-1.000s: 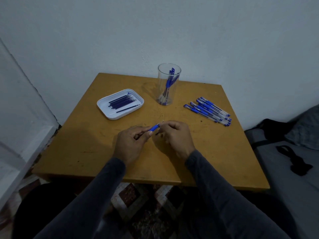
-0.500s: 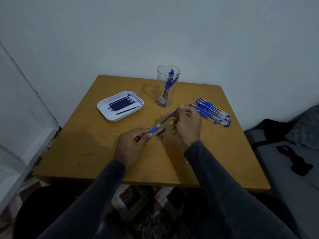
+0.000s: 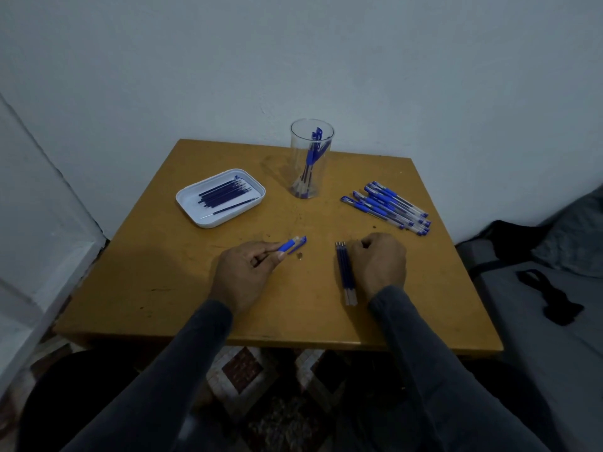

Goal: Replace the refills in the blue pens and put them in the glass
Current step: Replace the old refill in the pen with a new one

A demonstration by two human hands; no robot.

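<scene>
L hand (image 3: 243, 275) pinches a blue rubber-grip pen barrel (image 3: 288, 246) above the wooden table (image 3: 163, 272), front-left of the clear cylindrical glass (image 3: 311, 158), which holds several pens. R hand (image 3: 380, 265), fingers curled, touches 3 thin refills (image 3: 345, 272) front-right of the glass; can't tell if it grips them. White rounded tray (image 3: 195, 216) w/ refills sits left of the glass, loose pens (image 3: 386, 207) right.

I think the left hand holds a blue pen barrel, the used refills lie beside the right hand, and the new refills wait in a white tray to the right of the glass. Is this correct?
Not quite. In the head view the white tray with the new refills sits to the left of the glass, not the right. The rest stands: the left hand holds the blue pen barrel, and the used refills lie beside the right hand.
</scene>
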